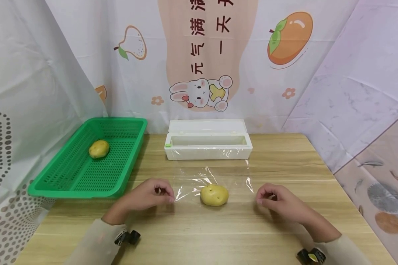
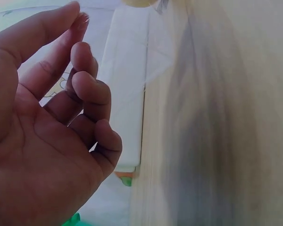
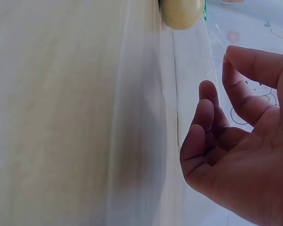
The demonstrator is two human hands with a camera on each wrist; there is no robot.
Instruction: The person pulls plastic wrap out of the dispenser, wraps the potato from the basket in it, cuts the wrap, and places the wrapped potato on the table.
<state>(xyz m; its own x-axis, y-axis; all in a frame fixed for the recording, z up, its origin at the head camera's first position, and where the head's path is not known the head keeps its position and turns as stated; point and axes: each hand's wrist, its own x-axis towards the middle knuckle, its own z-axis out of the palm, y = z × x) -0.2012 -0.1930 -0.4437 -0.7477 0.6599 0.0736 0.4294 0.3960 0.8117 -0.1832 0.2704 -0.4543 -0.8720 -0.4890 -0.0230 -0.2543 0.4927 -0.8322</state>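
As the left hand (image 1: pixel 146 195) and right hand (image 1: pixel 285 205) curl inward between the tan wooden desk's (image 1: pixel 199 239) side edges, both fingertip-pinch clear plastic film (image 1: pixel 199 180).

Potato (image 1: pixel 214 195) between left hand (image 1: pixel 149 195) and right hand (image 1: pixel 283 200), cling-film dispenser (image 1: pixel 208 152) behind on table (image 1: pixel 199 235), second potato (image 1: pixel 98 149) in basket (image 1: pixel 109 170) at left

Head view bright — film (image 1: pixel 189 179) glinting — wrist views dimmer, blurry.

A curtained-off nook with kitchen goods; whether home or studio cannot be told. Fruit-and-rabbit cloth (image 1: pixel 202 48) hangs behind the far edge of a wood-grain bench (image 1: pixel 192 235), where a cling-film box (image 1: pixel 208 153) stands; a green basket (image 1: pixel 74 194) occupies the far left corner.
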